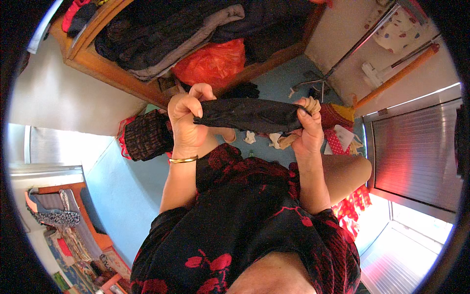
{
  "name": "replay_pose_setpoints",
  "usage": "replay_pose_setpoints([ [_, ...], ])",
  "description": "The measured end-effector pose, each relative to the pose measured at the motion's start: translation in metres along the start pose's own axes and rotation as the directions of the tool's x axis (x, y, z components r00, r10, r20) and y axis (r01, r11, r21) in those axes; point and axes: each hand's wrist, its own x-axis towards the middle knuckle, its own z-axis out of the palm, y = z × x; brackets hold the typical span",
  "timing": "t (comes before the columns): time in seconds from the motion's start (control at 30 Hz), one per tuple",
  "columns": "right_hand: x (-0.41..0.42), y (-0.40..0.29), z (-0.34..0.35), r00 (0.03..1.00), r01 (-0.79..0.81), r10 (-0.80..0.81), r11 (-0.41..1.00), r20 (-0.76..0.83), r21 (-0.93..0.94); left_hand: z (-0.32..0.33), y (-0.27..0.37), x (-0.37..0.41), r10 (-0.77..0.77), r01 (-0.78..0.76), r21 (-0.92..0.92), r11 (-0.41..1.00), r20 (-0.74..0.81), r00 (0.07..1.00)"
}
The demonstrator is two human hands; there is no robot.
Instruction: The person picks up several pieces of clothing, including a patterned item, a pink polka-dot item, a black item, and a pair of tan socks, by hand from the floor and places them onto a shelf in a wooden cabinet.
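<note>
A strip of black cloth (249, 114) is stretched level between my two hands, above my lap. My left hand (189, 117) grips its left end, thumb over the edge; a gold-coloured bangle (183, 160) circles that wrist. At the other end my right hand (310, 125) pinches the cloth, with the thumb in front. Something beige, perhaps fabric, shows at the right fingers, and I cannot tell whether it is held. Below the cloth, several pale scraps (281, 140) lie on the blue floor (147, 187).
A black woven basket (147, 135) stands left of my left hand. Ahead is a wooden-framed unit (110, 82) holding dark clothing (158, 40) and a red plastic bag (213, 62). A metal stand (323, 77) rises at the right, near a ribbed panel door (415, 150). Red dotted fabric (336, 141) lies by my right knee.
</note>
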Motion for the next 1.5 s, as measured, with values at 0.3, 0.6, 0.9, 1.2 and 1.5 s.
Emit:
replay_pose_setpoints([
  [0.3,0.001,0.001,0.002,1.0,-0.014,0.011,0.992,-0.022,-0.122,0.003,0.003,-0.003,0.013,0.045,0.487,0.872,-0.116,0.993],
  [0.6,-0.005,0.0,0.005,0.98,0.199,-0.184,0.909,0.076,-0.365,-0.011,-0.006,-0.002,0.288,-0.104,0.989,0.103,0.071,0.955],
  [0.9,0.015,0.006,0.01,0.914,0.324,-0.401,0.63,0.063,-0.706,0.016,0.013,0.009,-0.164,0.222,0.059,0.973,-0.5,0.85],
  [1.2,0.024,-0.007,0.043,0.98,-0.089,0.027,0.947,-0.198,-0.31,0.02,0.048,0.017,-0.223,0.229,-0.041,0.973,-0.445,0.867],
  [1.5,0.03,0.001,0.027,0.99,-0.119,0.106,0.983,-0.098,-0.138,0.008,0.067,0.017,-0.249,0.221,-0.123,0.968,-0.315,0.916],
])
